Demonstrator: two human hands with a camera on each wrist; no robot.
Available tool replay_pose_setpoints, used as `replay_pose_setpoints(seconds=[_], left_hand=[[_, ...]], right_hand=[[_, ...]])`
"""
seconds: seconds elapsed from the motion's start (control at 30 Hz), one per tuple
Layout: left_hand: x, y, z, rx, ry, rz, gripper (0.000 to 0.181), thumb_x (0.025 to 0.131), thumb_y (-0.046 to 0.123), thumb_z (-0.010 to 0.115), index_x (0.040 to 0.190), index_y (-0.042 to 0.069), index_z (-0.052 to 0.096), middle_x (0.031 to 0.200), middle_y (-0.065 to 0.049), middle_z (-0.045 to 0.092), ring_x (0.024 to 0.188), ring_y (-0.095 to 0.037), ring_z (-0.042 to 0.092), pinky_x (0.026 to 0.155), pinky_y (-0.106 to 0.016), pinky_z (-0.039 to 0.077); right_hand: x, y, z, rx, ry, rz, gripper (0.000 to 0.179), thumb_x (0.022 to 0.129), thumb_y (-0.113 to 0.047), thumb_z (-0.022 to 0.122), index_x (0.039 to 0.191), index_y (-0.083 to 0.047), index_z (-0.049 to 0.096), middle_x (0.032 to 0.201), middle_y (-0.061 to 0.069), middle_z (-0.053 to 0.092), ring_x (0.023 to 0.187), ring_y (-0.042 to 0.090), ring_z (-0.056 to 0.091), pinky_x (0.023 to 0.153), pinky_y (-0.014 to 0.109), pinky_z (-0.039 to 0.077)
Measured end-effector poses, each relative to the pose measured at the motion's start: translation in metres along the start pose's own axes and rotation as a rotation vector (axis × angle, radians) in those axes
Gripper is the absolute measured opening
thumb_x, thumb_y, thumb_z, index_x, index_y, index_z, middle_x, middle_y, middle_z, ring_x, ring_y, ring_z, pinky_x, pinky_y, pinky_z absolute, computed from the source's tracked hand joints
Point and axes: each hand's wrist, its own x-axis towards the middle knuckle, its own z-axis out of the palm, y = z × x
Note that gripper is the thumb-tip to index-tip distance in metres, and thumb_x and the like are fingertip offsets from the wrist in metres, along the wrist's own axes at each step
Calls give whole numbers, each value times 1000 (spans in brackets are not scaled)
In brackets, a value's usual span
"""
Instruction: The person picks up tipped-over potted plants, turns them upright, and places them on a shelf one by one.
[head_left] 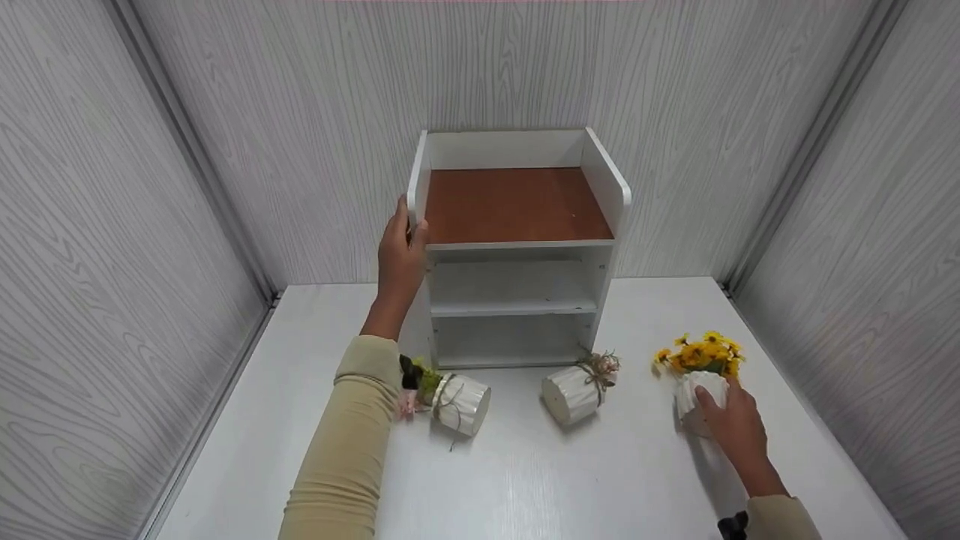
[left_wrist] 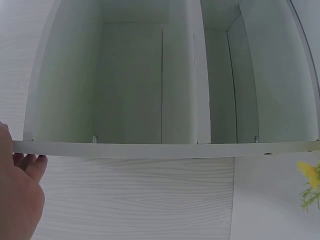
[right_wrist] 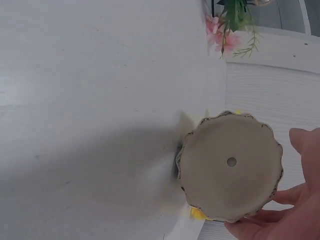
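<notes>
My left hand (head_left: 401,259) grips the left side panel of a white shelf unit (head_left: 517,307) with a brown top. In the left wrist view its fingers reach behind the panel edge (left_wrist: 125,150). At the right, my right hand (head_left: 739,427) is at a white ribbed flowerpot (head_left: 694,409) with yellow flowers (head_left: 705,354). The pot lies tipped, its round base (right_wrist: 220,185) facing the right wrist camera. My fingers (right_wrist: 250,230) are beside the pot, and the thumb (right_wrist: 298,139) shows a small gap from it.
Two white pots lie on their sides before the unit: one (head_left: 463,405) with green and pink flowers, another (head_left: 571,396) with twine and pale pink flowers. All stand on a white table (head_left: 525,487), enclosed by grey wood-grain walls (head_left: 337,150).
</notes>
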Motion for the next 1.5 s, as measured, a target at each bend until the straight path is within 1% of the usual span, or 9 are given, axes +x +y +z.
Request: replay_pose_setpoints(seconds=[0.17,0.37,0.63,0.8,0.93,1.0,1.17,1.23,1.5], left_hand=[[1,1,0,-3,5,0,60,109,27,45,161,7,22,152,-15,44,137,-22,49,111,-40,44],[2,-1,0,5,9,12,59,109,23,46,160,6,24,153,-15,44,138,-23,48,111,-40,43],[1,0,-3,10,24,5,58,109,23,45,160,7,25,154,-14,44,140,-22,45,112,-40,42],[2,0,-3,-8,19,-1,58,109,22,46,160,7,25,154,-14,44,139,-22,46,112,-40,42],[2,0,-3,-19,11,-4,58,109,23,47,160,7,25,155,-14,43,142,-22,43,114,-40,40],[3,0,-3,-26,6,-2,58,109,24,47,160,8,25,155,-13,43,142,-22,43,114,-40,40],[2,-1,-4,-25,15,-1,58,109,24,47,160,7,26,153,-13,45,139,-21,45,112,-40,42],[1,-1,-4,-17,17,-3,58,108,24,47,160,7,26,152,-14,46,137,-21,47,111,-40,43],[1,-2,-2,-6,10,-13,58,108,24,46,161,10,26,151,-12,47,136,-19,48,111,-40,44]], right_hand=[[-3,5,-4,-1,-67,57,99,100,-67,35,156,11,9,154,39,28,138,55,33,108,67,32],[-3,3,-8,-23,-112,111,104,99,-72,31,156,12,8,157,38,21,141,56,28,111,67,30],[-6,-1,-5,47,-62,72,94,102,-64,35,155,12,18,155,36,30,140,53,34,110,64,32],[-9,-2,-2,82,-38,66,93,103,-60,36,154,16,16,155,39,27,142,54,29,113,64,28],[-13,-1,4,102,7,88,89,104,-58,38,151,16,23,150,39,36,137,52,37,110,63,32],[-14,-1,8,116,34,93,89,104,-58,38,151,16,25,149,39,37,138,52,38,110,63,33],[-18,1,16,174,98,69,83,104,-56,40,149,13,30,147,36,42,137,49,40,110,63,32],[-21,3,19,194,123,66,78,104,-55,41,145,11,34,142,34,46,132,46,44,107,62,34],[-30,9,27,295,128,133,83,103,-60,35,147,10,28,139,29,45,127,40,44,107,59,34]])
